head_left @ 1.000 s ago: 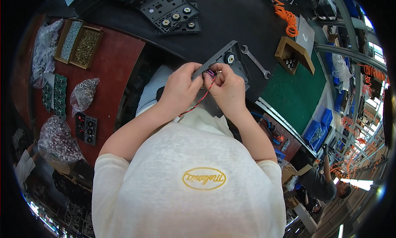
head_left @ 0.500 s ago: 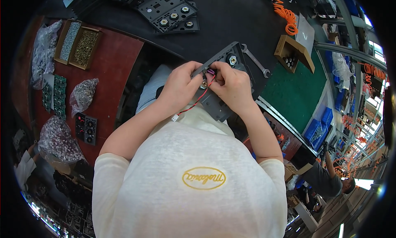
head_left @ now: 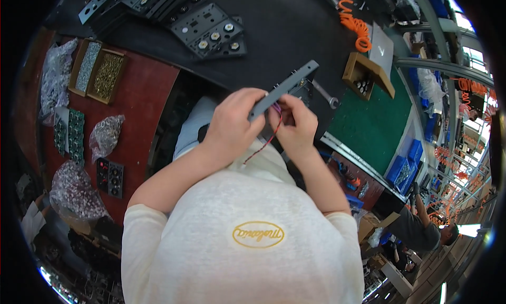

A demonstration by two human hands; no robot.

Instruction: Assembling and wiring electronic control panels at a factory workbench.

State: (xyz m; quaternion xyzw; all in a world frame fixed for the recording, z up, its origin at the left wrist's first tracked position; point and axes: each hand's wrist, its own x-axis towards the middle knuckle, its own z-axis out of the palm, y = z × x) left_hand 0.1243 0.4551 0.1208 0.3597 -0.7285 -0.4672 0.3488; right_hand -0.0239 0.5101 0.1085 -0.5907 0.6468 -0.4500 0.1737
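Note:
A dark grey metal panel is held up on edge in front of me, its long narrow side toward the head view. My left hand grips its near end, fingers closed round it. On the panel's other side, my right hand is closed with thumb and fingers on red and black wires and a purple piece by the panel. The wires hang down across my shirt. What the right fingertips press on is partly hidden. An open-ended wrench lies on the black table just beyond the panel.
More panels with round brass-coloured fittings are stacked at the far left of the black table. Boxes of screws, plastic bags and green circuit boards cover the red table. An open cardboard box stands right, beside a coiled orange hose.
The panel has turned from showing its face to standing on edge. Both hands have tilted with it, and the wire's loose end has swung right. The whole view has shifted slightly.

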